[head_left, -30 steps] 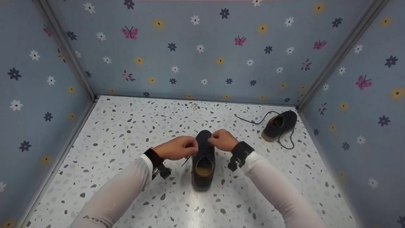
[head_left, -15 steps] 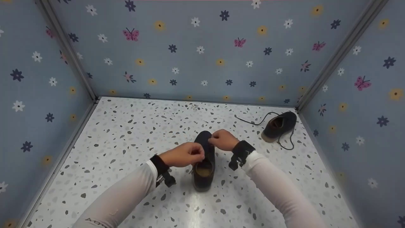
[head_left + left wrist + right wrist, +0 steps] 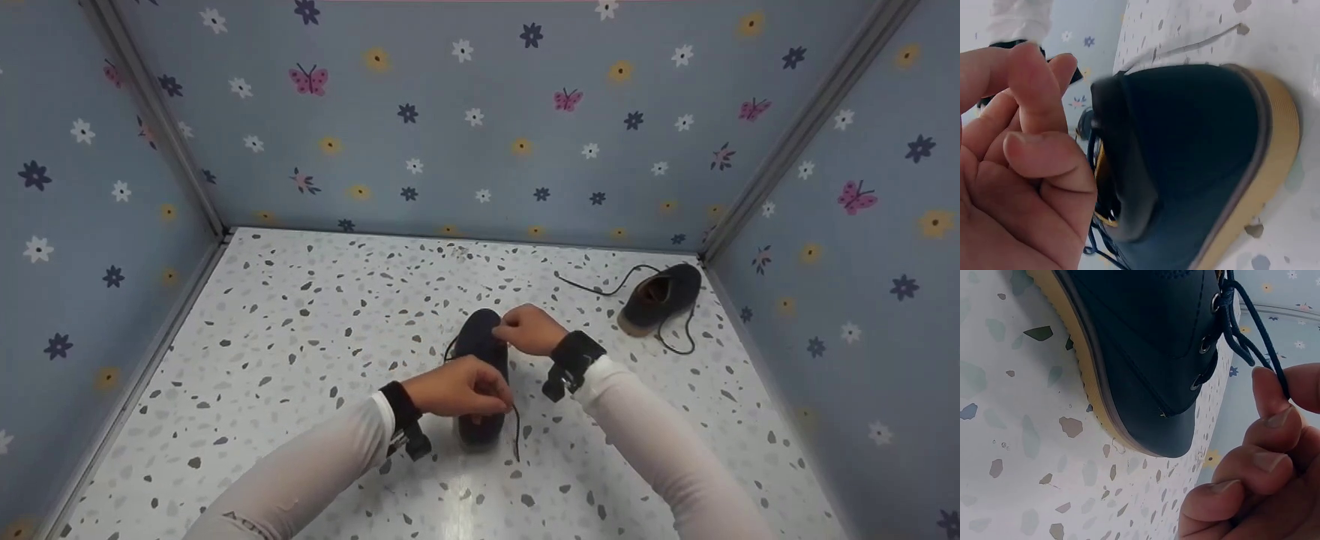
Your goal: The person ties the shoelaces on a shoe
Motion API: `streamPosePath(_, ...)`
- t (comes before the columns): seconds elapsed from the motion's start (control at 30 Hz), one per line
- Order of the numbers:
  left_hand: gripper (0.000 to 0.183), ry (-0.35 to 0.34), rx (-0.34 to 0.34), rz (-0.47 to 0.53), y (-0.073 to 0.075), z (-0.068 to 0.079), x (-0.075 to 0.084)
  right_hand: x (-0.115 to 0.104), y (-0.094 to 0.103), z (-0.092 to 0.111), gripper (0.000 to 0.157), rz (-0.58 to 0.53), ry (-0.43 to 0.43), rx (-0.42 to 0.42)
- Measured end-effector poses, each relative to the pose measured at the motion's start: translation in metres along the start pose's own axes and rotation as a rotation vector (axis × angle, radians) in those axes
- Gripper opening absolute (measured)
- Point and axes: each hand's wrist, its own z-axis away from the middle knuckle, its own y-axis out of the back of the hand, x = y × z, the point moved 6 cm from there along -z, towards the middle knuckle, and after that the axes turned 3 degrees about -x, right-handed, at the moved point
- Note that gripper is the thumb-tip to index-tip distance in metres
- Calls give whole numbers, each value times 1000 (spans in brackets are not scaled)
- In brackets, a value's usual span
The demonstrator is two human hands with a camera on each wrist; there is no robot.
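The dark shoe stands on the speckled surface, toe to 12 o'clock; the right grip pinches its lace, and the left grip, curled above, seems to pinch a lace end; a second shoe sits at its 2 o'clock

Head view: spare dark shoe upright at 3 o'clock, toe toward 1, its lace trailing toward 9 and 5. Speckled white surface underneath. Flower-and-butterfly back panel at 12, grey corner posts at 10 and 2.
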Motion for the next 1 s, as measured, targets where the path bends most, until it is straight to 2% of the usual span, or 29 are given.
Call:
streamPosePath(0.13, 9, 14, 86, 27, 17, 2, -9, 0, 0, 1, 39, -1, -7, -4)
streamPosePath(0.37, 10, 74, 280, -9, 56, 10, -29, 1, 0, 1, 36, -9, -21, -22)
streamPosePath(0.6, 7, 145, 425, -156, 86, 12, -37, 3, -2, 2, 40, -62, -14, -62)
streamPosePath(0.73, 7, 160, 440, -221, 95, 2, -38, 3, -2, 2, 38, -57, -9, -64)
streamPosePath(1.0, 12, 158, 383, -268, 97, -21, -37, 0, -2, -1, 34, -35, 28, -51)
